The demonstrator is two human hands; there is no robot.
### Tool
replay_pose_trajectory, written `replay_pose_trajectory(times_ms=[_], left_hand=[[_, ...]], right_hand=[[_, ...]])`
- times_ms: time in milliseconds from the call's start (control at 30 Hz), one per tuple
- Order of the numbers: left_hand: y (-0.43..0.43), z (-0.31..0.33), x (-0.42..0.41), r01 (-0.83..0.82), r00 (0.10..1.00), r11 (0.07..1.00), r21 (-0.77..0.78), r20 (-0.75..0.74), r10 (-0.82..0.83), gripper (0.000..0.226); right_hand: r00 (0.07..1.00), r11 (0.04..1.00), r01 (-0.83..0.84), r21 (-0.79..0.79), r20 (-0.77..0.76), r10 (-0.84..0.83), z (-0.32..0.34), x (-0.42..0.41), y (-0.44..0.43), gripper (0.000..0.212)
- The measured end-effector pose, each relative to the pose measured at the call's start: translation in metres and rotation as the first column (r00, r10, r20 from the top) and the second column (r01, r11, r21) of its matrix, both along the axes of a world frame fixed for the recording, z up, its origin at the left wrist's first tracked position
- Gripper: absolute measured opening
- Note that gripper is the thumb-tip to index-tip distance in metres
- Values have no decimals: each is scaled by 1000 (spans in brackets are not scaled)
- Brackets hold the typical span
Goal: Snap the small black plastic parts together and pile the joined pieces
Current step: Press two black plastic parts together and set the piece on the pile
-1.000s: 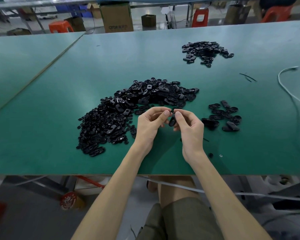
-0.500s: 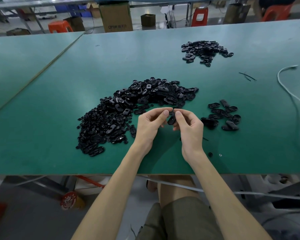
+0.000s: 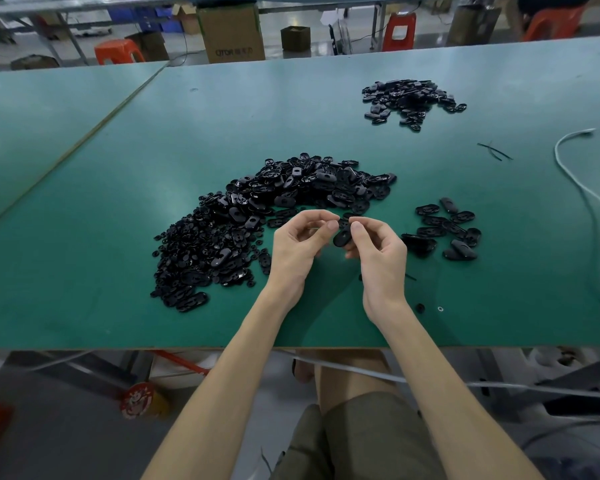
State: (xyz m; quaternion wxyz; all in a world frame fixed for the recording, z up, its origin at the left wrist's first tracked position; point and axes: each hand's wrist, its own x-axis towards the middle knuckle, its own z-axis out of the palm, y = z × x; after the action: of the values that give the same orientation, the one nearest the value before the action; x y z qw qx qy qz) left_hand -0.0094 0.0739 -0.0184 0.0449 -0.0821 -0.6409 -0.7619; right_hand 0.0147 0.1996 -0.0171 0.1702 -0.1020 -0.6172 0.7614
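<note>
I have the black part (image 3: 342,238) held just over the table (image 3: 84,209), between both hands, at the near edge of the big loose heap (image 3: 243,230). My right hand (image 3: 378,261) clamps it, thumb on top and curled fingers beneath. My left hand (image 3: 297,247) meets it from the other side, thumb and forefinger closed at its upper end. I cannot tell whether they also hold a second, smaller piece. I judge this join is mid-press, not yet dropped. The small cluster (image 3: 444,230) just right of my hands looks like finished pieces, and the far pile (image 3: 409,100) may be more. The heap is far larger, so most work remains. Both forearms reach in from the near edge, thumbs facing.
</note>
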Motion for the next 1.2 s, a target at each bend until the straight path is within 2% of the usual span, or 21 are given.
replay_pose_trajectory(times_ms=[367,600,667,867,1200], left_hand=[[1,0,1,9,1000,1000,0,21,-9,7],[1,0,1,-19,999,999,28,46,18,19],[1,0,1,-19,999,1000,12,32,19,15],[1,1,2,20,1000,999,-33,-6,-20,10],[2,-2,-1,-41,999,997,-58,32,43,14]], right_hand=[[1000,1000,23,-5,3,-23,1,2,0,8],[990,990,136,30,-53,-134,3,5,1,11],[988,988,149,45,-56,-146,3,5,1,13],[991,992,118,42,-61,-116,2,4,1,13],[995,996,84,20,-58,-83,3,3,1,15]])
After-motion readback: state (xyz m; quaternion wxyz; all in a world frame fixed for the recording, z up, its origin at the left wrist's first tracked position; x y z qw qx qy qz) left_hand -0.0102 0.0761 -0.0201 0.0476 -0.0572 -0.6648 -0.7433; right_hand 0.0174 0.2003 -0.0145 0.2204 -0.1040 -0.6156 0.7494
